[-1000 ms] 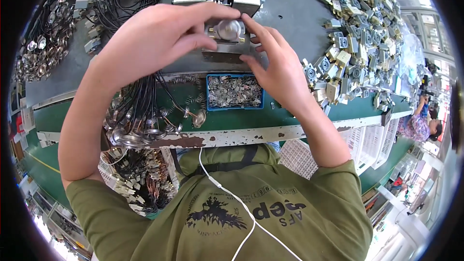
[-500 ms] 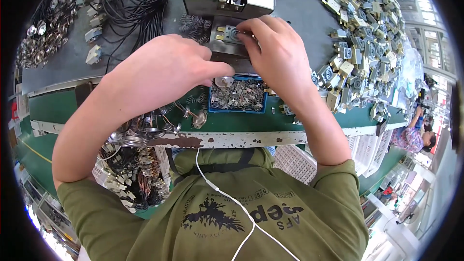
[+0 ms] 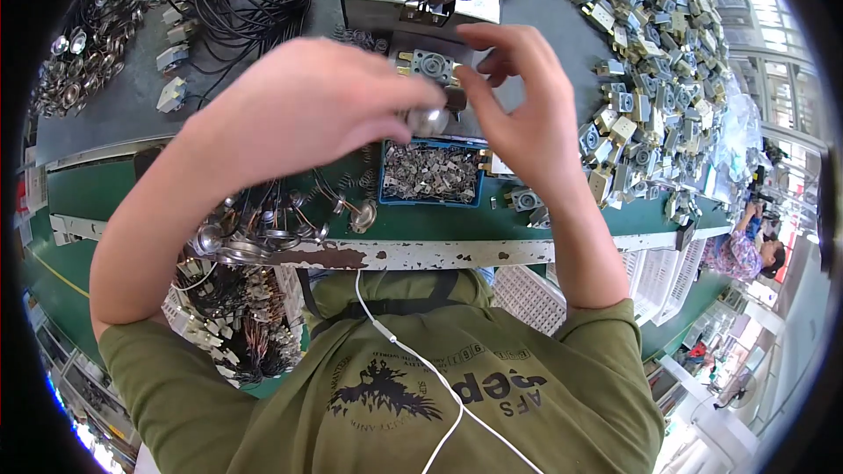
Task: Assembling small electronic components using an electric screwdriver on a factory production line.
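Observation:
A grey square block with a round socket and brass tabs (image 3: 432, 65) sits on the metal fixture in front of me. My left hand (image 3: 338, 96), slightly blurred, pinches a shiny round metal cap (image 3: 428, 121) just on the near side of that block. To the right of the block is my right hand (image 3: 527, 96), its thumb and fingers spread apart with nothing visible between them. The thumb tip is close to the block's right edge; whether it touches I cannot tell. Below the cap stands a blue tray (image 3: 432, 204) of small metal pieces.
A press-like metal machine (image 3: 421, 2) stands behind the fixture. Many similar blocks (image 3: 654, 79) are heaped on the right. Black cables (image 3: 281, 0) and metal caps (image 3: 86, 61) lie at left, coil springs (image 3: 360, 38) beside the fixture. A person (image 3: 742, 250) is far right.
My right hand has come off the block, and its fingers have spread. The left hand has moved right and slightly up, carrying the metal cap toward the block.

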Tool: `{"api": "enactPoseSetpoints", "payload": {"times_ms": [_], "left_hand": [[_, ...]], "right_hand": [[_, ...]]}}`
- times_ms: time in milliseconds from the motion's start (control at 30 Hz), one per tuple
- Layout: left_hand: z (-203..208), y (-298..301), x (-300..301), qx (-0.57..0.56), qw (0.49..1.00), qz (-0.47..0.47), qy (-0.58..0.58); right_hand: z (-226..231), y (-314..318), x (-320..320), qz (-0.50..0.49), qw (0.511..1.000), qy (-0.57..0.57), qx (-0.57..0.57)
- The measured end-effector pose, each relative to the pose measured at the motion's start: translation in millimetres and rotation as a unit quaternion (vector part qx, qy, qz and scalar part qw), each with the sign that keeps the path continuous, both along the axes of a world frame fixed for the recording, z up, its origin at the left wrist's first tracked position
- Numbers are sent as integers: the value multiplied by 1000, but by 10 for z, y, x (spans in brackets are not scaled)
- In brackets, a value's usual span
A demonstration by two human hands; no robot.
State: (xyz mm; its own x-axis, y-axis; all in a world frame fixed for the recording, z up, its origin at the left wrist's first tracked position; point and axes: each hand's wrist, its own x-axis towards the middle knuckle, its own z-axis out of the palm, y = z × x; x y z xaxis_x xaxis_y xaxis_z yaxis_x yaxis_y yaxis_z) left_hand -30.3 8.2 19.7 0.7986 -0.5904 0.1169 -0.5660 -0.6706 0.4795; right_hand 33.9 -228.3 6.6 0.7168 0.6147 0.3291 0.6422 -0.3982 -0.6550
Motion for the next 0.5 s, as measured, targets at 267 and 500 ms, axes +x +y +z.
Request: {"api": "enactPoseSetpoints", "payload": {"times_ms": [267,500], "left_hand": [[-79,-108,390,27,981,132,138],[-173,-79,409,46,986,113,112]], "right_hand": [[745,296,161,-97,884,-72,451],[588,408,618,-120,876,-66,462]]}}
